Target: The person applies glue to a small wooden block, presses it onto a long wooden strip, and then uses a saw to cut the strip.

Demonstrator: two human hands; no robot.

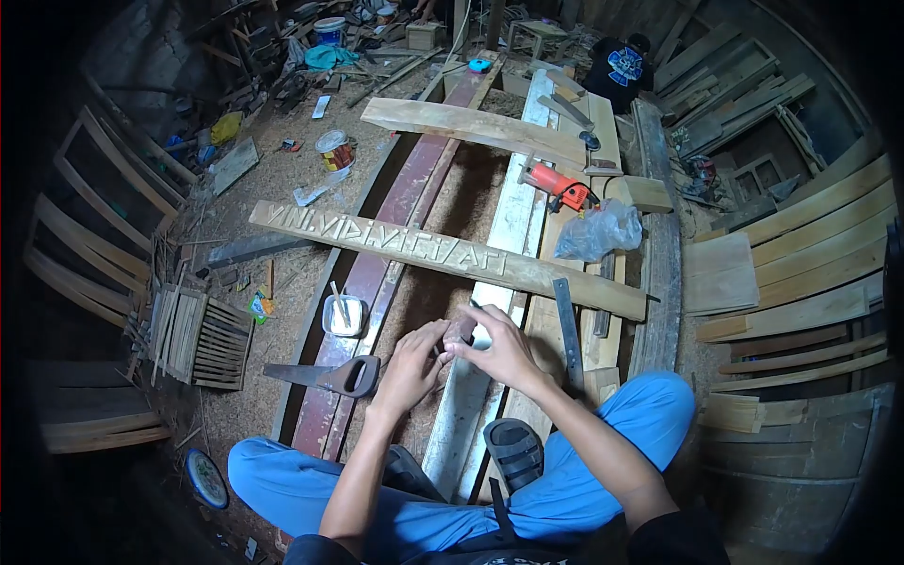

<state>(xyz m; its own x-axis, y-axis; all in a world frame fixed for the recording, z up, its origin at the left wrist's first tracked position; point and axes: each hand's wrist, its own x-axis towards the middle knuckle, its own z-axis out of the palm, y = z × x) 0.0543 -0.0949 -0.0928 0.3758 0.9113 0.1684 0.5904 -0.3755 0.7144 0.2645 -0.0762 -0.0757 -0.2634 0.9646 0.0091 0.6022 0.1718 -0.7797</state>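
My left hand [412,365] and my right hand [501,350] meet in front of me, fingers closed around a small brown piece [459,331]. Its kind is hard to make out, since the fingers cover much of it. A dark tip shows by my right index finger; I cannot tell what it belongs to. Just beyond lies a long wooden board [433,252] with raised letters at its left part. A handsaw [330,377] rests left of my left hand, below a white tub [343,316] with sticks in it. Right of my right hand is a dark metal ruler [568,330].
A red power tool [557,185] lies beside a clear plastic bag [603,231]. Another plank [471,127] crosses the beams farther off. Curved chair-back frames stand at the left, a paint can [334,151] on the floor. Another person [621,75] is at the back right.
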